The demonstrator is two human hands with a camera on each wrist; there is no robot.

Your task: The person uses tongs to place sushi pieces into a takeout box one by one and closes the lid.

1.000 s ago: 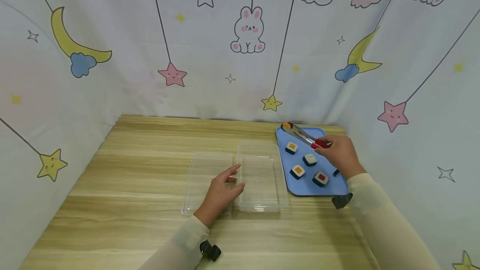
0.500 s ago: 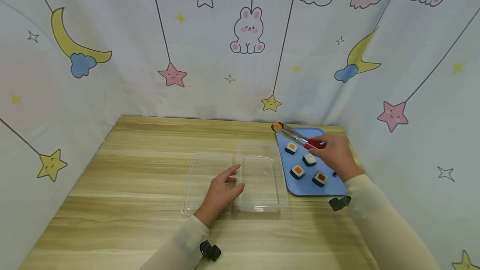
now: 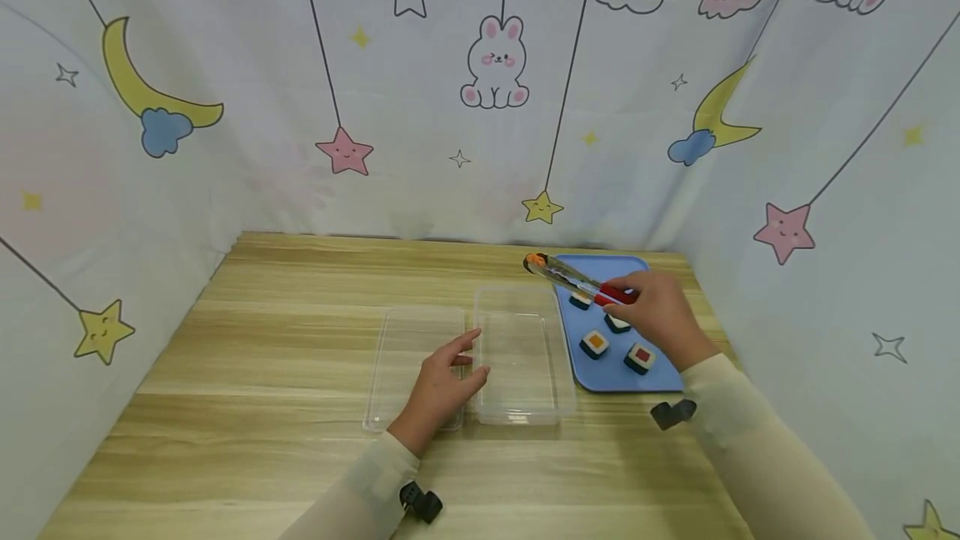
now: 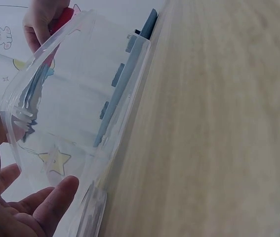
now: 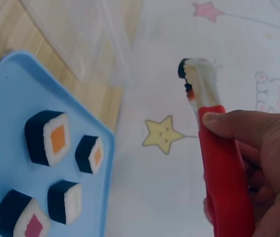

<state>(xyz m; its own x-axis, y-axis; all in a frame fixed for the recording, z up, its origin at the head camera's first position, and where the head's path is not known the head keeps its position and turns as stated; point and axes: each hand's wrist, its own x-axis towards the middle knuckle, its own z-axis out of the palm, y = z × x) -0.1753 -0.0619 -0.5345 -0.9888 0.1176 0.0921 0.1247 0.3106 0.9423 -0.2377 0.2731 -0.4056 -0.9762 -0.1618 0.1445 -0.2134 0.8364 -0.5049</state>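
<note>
Nearest, the left hand (image 3: pixel 438 382) is held at the left side of a clear box (image 3: pixel 517 365), fingers loosely parted; whether the box is touched cannot be told. A clear lid (image 3: pixel 397 357) is partly covered by this hand. To the box's right, a blue tray (image 3: pixel 600 377) is set on the table (image 3: pixel 262 373), with four sushi pieces (image 3: pixel 594 344) seen on it. Farther, red-handled tongs (image 3: pixel 573 277) are gripped by the right hand (image 3: pixel 663 311); a sushi roll (image 3: pixel 536 261) is pinched at their tips, beyond the tray's left edge. Behind, a white curtain (image 3: pixel 420 73) is patterned with stars.
</note>
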